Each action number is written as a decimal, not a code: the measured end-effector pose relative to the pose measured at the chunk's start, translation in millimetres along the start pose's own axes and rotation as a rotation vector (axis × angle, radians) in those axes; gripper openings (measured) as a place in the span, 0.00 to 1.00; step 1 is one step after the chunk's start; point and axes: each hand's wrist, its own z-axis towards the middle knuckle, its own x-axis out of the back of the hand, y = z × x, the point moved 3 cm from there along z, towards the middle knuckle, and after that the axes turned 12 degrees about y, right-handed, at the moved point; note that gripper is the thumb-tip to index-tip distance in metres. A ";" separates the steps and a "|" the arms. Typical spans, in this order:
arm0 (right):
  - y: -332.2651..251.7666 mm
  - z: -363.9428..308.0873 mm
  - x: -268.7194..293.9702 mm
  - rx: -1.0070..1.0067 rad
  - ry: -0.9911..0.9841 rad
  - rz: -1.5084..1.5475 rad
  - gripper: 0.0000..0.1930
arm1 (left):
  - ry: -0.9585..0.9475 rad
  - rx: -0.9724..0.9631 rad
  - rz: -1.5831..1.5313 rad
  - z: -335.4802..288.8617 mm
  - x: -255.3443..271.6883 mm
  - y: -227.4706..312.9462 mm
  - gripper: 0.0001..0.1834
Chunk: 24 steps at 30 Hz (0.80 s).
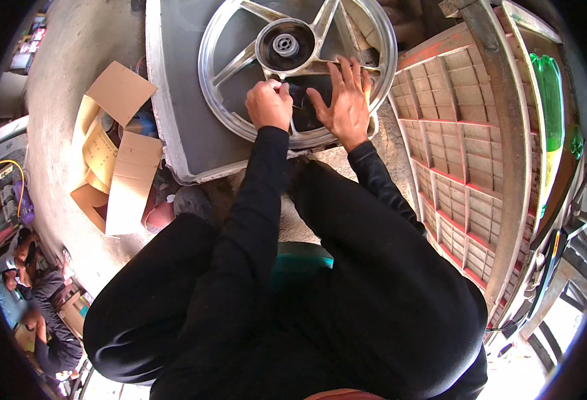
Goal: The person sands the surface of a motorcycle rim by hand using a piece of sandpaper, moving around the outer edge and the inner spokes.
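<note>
A silver spoked motorcycle wheel lies flat over a shallow grey tray with a whitish rim. Its round hub faces up, with a dark recess around the centre. My left hand is closed against the lower part of the wheel; whatever its curled fingers grip is hidden. Beside it my right hand rests with fingers stretched and spread across a spoke, thumb pointing toward the left hand. Between both hands lies a dark, glossy black piece, whose kind I cannot make out.
An open cardboard box stands left of the tray. On the right leans a ribbed, red-edged panel, with a green plastic bottle behind it. A teal seat shows beneath me. Another person sits at the lower left.
</note>
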 end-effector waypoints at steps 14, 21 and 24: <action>2.3 -3.9 -2.8 0.005 0.008 -0.020 0.37 | -0.051 -0.030 0.048 2.3 0.3 5.6 0.10; 4.1 -3.7 -2.7 -0.042 0.042 -0.025 0.29 | -0.246 0.118 -0.027 -54.4 28.7 -5.8 0.11; 7.2 -2.4 3.6 -0.069 0.042 0.122 0.24 | -0.333 0.374 -0.390 -48.2 40.7 -33.3 0.12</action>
